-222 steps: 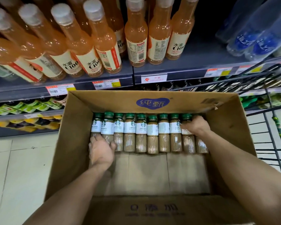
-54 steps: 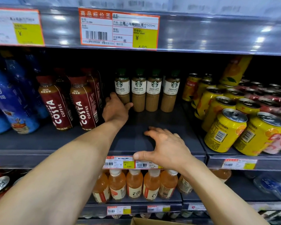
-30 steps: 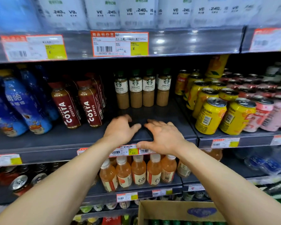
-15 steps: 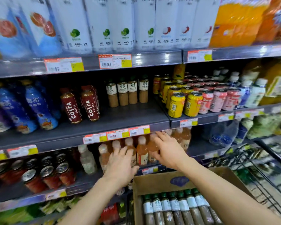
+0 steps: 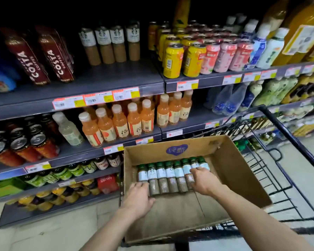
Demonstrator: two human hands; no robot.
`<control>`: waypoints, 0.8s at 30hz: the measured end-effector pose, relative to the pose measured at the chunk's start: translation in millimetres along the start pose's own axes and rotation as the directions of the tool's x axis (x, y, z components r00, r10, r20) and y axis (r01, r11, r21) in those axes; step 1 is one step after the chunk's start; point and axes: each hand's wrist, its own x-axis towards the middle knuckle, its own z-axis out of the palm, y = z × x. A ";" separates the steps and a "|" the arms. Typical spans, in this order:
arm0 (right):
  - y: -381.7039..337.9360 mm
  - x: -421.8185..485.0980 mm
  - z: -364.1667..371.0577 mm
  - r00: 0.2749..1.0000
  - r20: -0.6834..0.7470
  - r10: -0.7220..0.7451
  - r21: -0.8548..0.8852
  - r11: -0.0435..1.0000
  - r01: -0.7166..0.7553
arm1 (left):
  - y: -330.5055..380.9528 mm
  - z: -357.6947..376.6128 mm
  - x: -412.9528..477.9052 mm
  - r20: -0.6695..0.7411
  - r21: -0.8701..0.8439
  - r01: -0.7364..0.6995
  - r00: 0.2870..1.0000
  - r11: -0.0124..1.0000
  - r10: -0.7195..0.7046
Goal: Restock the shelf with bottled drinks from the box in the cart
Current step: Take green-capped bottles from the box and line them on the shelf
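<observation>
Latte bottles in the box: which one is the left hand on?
The leftmost bottle of the row in the cardboard box. The left hand covers its lower end; the right hand lies over the bottles at the opposite end.

Two bare, sleeveless forearms; ringless fingers [image 5: 196, 170]

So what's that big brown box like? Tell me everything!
The cardboard box is plain brown, open on top, with a blue cloud-shaped logo on its far inner wall. It sits in a black wire cart beside the shelves. One row of green-capped coffee bottles lies along its far end; the near floor is bare. The left hand and right hand reach in onto the row's two ends.
</observation>
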 end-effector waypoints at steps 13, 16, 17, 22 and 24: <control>117.3 81.4 77.9 0.946 0.261 0.190 0.008 0.980 -0.199 | 30.7 122.5 87.9 0.217 -0.107 0.346 0.923 0.932 -0.318; 133.8 111.4 87.7 0.947 0.237 0.218 0.019 0.973 -0.229 | 21.7 131.9 105.4 0.167 -0.116 0.410 0.906 0.904 -0.390; 138.0 119.7 89.9 0.948 0.220 0.228 0.027 0.970 -0.240 | 20.2 131.7 110.7 0.142 -0.126 0.433 0.898 0.893 -0.415; 152.0 159.1 110.8 0.941 0.149 0.304 0.136 0.936 -0.324 | 3.9 134.8 137.4 0.019 -0.172 0.528 0.846 0.832 -0.533; 158.4 167.8 120.2 0.924 0.146 0.353 0.186 0.908 -0.376 | -4.3 136.8 147.5 0.003 -0.223 0.581 0.804 0.783 -0.595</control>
